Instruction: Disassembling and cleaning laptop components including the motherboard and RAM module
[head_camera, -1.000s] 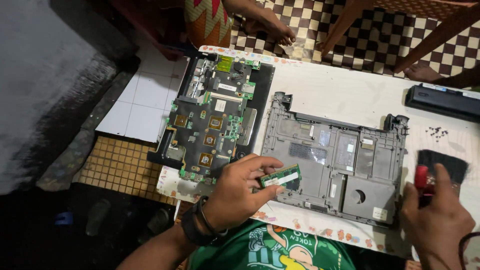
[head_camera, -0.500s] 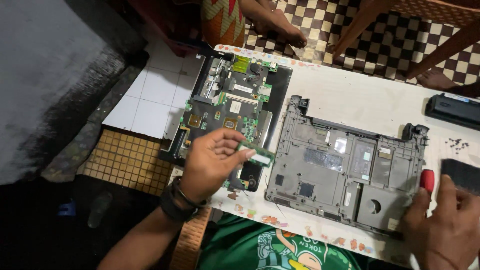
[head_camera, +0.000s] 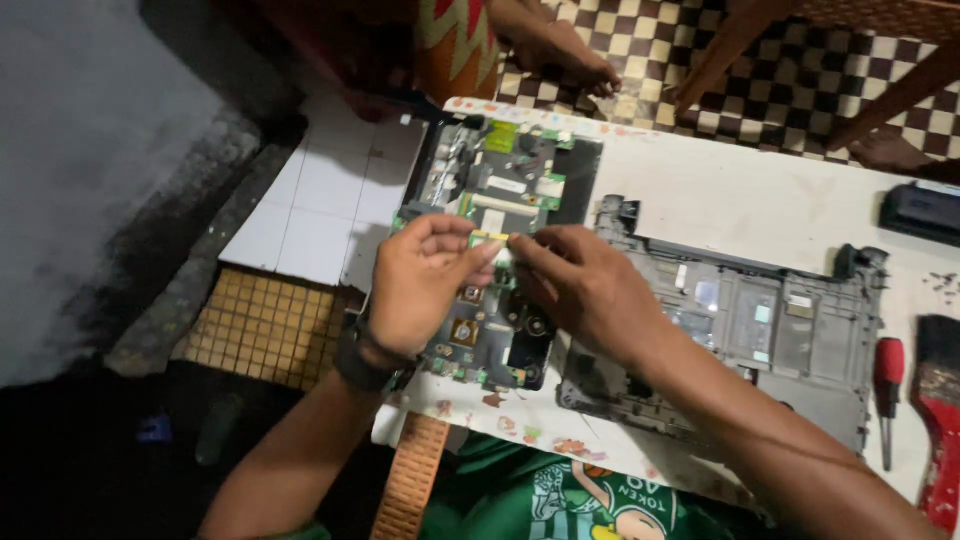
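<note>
The left hand (head_camera: 425, 285) and the right hand (head_camera: 580, 285) meet over the middle of a laptop motherboard (head_camera: 500, 215), fingertips of both drawn together in a pinch on a small green memory module (head_camera: 490, 240) that lies between them, just above the board's surface; only a thin strip of the module shows between the fingers. A dark wristband (head_camera: 360, 362) sits on the left wrist. The motherboard is green and crowded with chips and connectors, resting on a dark tray at the left part of a white table (head_camera: 760, 195). Just beside it to the right, touching or nearly so, lies the grey plastic laptop base (head_camera: 760, 330), emptied and open side up. Farther right, near the table's edge, a red-handled screwdriver (head_camera: 887, 385) lies next to a red brush (head_camera: 938, 400), and a black battery pack (head_camera: 922, 212) sits at the far right corner. Beyond the table, another person's bare foot (head_camera: 565, 55) rests on a checkered floor (head_camera: 780, 110).
</note>
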